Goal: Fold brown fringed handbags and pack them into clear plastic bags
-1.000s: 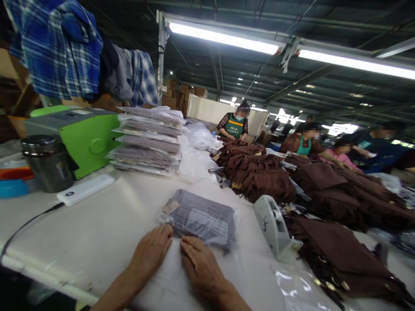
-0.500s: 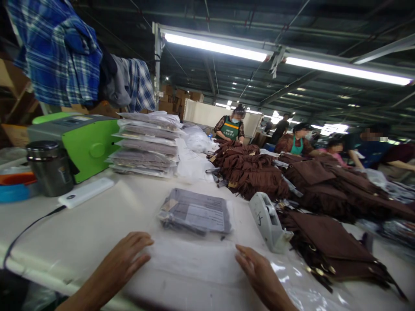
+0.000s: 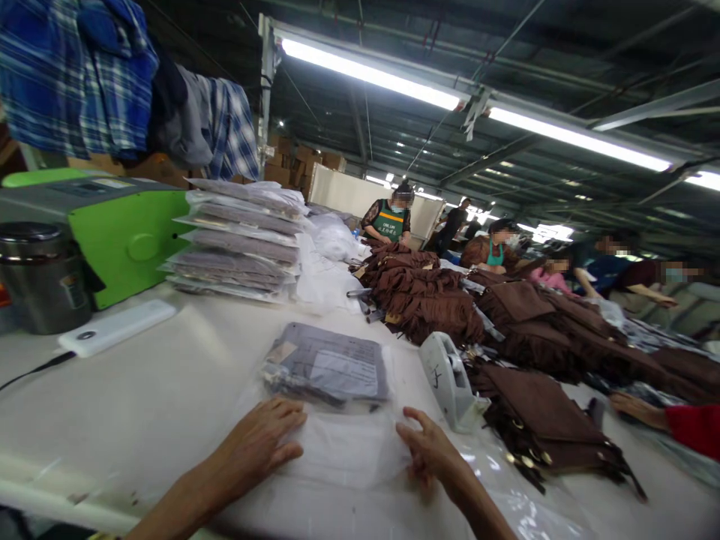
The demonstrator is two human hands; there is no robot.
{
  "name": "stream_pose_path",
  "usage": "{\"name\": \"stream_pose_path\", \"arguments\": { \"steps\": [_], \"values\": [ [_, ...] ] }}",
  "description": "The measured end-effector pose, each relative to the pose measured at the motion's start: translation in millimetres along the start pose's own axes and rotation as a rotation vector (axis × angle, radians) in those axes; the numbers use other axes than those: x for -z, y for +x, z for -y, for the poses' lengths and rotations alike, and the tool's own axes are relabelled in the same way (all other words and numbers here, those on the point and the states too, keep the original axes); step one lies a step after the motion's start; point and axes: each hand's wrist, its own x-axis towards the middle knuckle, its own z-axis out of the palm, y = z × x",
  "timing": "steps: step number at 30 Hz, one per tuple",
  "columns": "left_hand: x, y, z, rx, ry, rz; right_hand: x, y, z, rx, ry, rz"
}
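Observation:
A clear plastic bag lies on the table in front of me, with a folded grey-brown bag inside, bearing a white printed label and a tan tag. Its unfilled end points toward me. My left hand rests at the left side of that end, fingers stretched out and thumb apart. At the right edge, my right hand has its index finger extended and the other fingers loosely bent, apart from the thumb. Neither hand grips anything visibly. Just beyond my right hand stands a grey tape dispenser.
Brown bags are heaped along the right. On the left are a stack of bagged items, a green machine, a dark flask and a white power bank. A co-worker's red sleeve reaches in at right; other people work beyond.
My left hand has moved right onto the plastic bag's end; my right hand's fingers have bent more. The view has shifted right, and a red-sleeved arm has appeared at the right edge.

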Motion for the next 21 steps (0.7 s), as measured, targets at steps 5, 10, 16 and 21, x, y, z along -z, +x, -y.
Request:
{"name": "stream_pose_path", "arguments": {
  "steps": [5,10,16,21],
  "values": [
    [-1.7,-15,12,-0.072,-0.021,-0.016,9,-17,3,-0.155,0.377,0.019],
    [-5.1,-11,14,-0.101,-0.004,0.001,0,-8,11,-0.251,0.426,0.07],
    [-8.7,-8,13,-0.1,0.053,-0.05,-3,-4,9,-0.227,0.253,0.097],
    [-5.7,-18,13,-0.179,0.153,-0.109,7,-5,1,-0.109,0.03,-0.03]
  ]
}}
